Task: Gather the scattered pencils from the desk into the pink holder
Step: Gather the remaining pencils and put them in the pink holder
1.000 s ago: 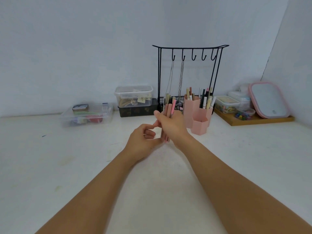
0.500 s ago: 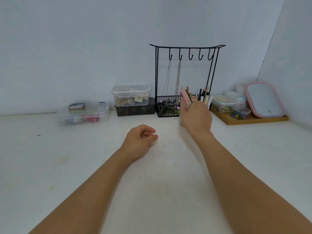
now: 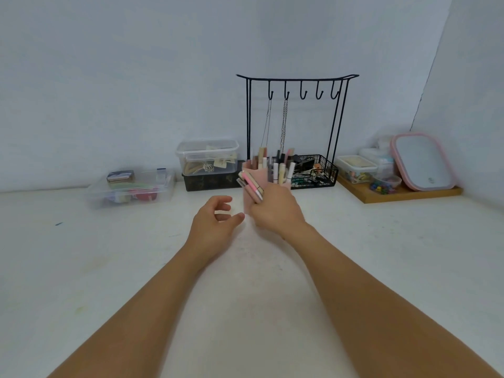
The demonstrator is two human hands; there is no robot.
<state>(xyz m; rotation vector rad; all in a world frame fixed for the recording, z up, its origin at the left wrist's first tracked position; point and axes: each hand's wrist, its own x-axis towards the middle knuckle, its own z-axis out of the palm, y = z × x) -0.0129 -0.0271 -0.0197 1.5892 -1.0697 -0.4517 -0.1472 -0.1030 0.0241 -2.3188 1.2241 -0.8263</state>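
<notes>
Fig.: our right hand [image 3: 275, 211] grips a pencil bundle [image 3: 252, 186], tilted w/ tips up-left, just in front of the pink holder [image 3: 255, 173], likely for insertion. Left hand [image 3: 215, 222] hovers beside it, fingers loosely curled, holding nothing.

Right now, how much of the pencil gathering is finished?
Done: many pens stand in the pink holder. In hand: the right hand grips a bundle of pencils beside it, not yet dropped in. The left hand holds nothing. No loose pencils show on the desk.
</notes>
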